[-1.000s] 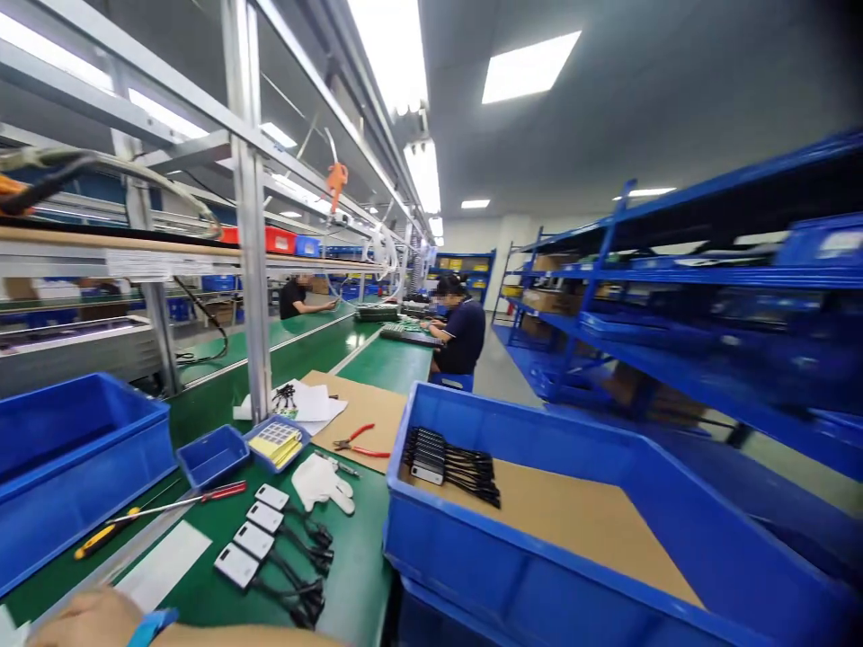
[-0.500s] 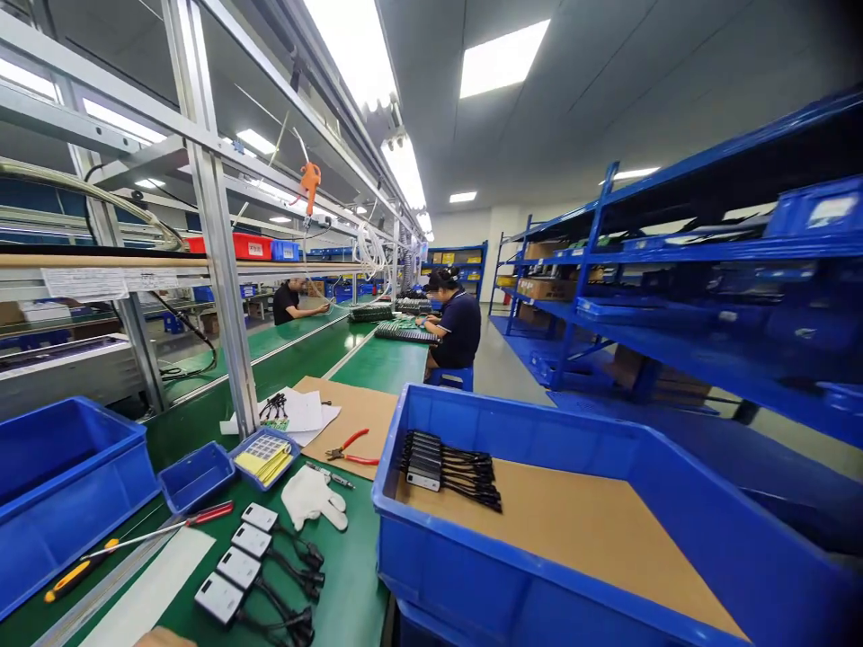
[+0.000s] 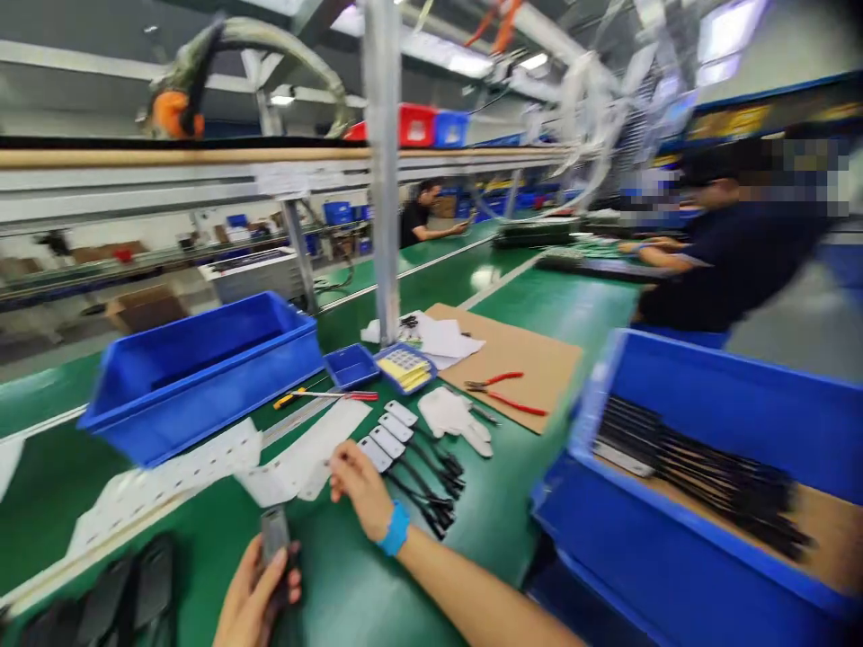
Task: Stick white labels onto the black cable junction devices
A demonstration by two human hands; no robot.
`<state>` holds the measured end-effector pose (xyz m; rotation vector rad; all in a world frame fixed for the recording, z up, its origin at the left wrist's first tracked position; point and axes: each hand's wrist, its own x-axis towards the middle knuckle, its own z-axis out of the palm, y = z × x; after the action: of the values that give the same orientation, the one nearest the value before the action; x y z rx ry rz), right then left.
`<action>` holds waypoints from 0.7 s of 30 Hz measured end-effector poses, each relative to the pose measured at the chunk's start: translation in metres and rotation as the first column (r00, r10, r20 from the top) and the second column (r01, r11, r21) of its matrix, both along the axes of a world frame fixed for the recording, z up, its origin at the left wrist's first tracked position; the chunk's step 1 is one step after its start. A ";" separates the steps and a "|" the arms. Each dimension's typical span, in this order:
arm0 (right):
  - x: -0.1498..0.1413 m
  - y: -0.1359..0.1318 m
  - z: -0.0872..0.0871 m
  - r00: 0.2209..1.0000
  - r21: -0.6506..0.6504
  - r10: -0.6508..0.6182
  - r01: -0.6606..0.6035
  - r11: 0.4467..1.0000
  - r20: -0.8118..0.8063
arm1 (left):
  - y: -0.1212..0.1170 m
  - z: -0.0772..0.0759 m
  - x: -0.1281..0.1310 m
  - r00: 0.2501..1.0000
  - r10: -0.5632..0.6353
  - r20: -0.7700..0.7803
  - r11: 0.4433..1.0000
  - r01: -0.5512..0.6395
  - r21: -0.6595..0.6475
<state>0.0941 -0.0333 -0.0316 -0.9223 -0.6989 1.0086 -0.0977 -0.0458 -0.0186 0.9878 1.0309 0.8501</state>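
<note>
My left hand (image 3: 260,584) grips a dark grey, box-shaped adapter (image 3: 274,535) upright near the bottom of the view. My right hand (image 3: 359,485), with a blue band at the wrist, has thumb and fingertips pinched on a small pale flat piece (image 3: 314,483), blurred by motion. Just beyond it, several adapters with silvery faces (image 3: 387,436) lie in a row, their black cables (image 3: 431,485) toward the right. White strips with dark spots (image 3: 175,481) lie left of my hands. Several black adapters (image 3: 155,580) rest at the lower left.
A blue bin (image 3: 674,575) at right holds a row of cabled adapters; another blue bin (image 3: 202,377) stands left. Red-handled pliers (image 3: 505,395), a white glove (image 3: 455,418), a screwdriver (image 3: 337,395) and small trays (image 3: 351,367) lie ahead. Two people work farther along the bench.
The view has swung left and down. Both my hands now show, the left with an adapter and the right with a pale piece; before, only a bit of one hand showed.
</note>
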 end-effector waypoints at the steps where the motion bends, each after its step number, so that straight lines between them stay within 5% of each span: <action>1: -0.003 -0.002 -0.002 0.999 -0.017 0.033 -0.032 0.999 0.029 | -0.001 -0.001 -0.001 0.999 -0.032 0.036 0.999 0.033 -0.012; 9: -0.026 -0.019 -0.007 0.919 -0.138 0.237 -0.202 0.970 0.316 | 0.000 -0.014 -0.021 0.931 -0.293 0.217 0.949 0.310 -0.051; 21: -0.039 -0.029 -0.013 0.872 -0.209 0.316 -0.253 0.945 0.374 | -0.008 -0.021 -0.021 0.891 -0.363 0.273 0.909 0.402 -0.106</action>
<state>0.0555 -0.0625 -0.0442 -1.2061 -1.1444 1.1570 -0.1184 -0.0542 -0.0392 0.8831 0.6465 0.5346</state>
